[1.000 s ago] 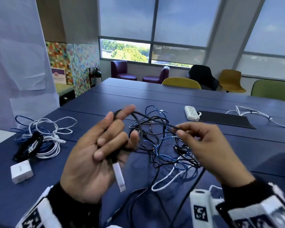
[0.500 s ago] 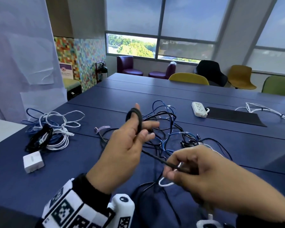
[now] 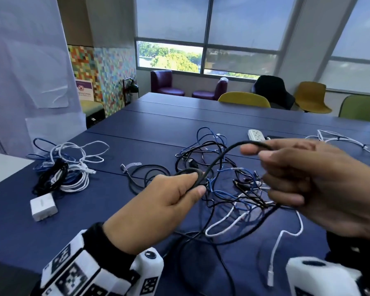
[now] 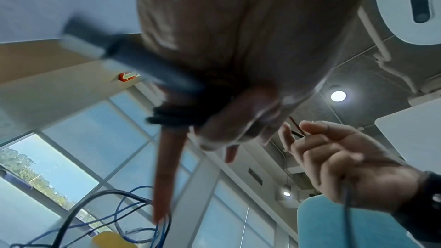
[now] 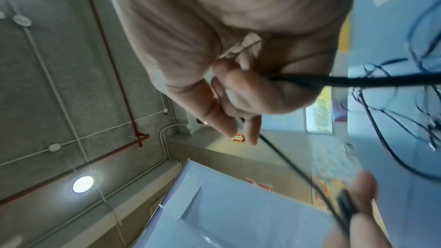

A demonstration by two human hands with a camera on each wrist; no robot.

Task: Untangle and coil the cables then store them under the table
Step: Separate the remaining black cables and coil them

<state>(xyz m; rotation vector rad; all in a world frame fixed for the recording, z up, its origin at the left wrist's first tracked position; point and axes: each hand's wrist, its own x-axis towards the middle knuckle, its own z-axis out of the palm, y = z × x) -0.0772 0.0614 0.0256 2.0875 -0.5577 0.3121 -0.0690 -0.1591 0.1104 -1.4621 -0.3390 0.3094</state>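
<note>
Above the blue table (image 3: 162, 129), my left hand (image 3: 169, 195) pinches a small coil of black cable (image 3: 192, 176) between thumb and fingers; the same coil (image 4: 171, 118) shows dark under my fingers in the left wrist view. From the coil the black cable (image 3: 220, 159) arcs up and right to my right hand (image 3: 303, 178), which pinches it near the fingertips and lets the rest run down through the palm. The right wrist view has that black cable (image 5: 346, 81) leaving my curled fingers. Behind both hands lies a tangle of black, blue and white cables (image 3: 229, 184).
A coiled bundle of white, blue and black cables (image 3: 62, 169) and a white adapter (image 3: 43, 207) lie at the left. A loose white cable (image 3: 276, 248) trails at the near right. A white power strip (image 3: 256, 135) and more white cable (image 3: 342, 141) lie far right. Chairs line the table's far side.
My right hand has risen from low near the table to up on the right, drawing the black cable into an arc. My left hand keeps the coil and has dropped a little.
</note>
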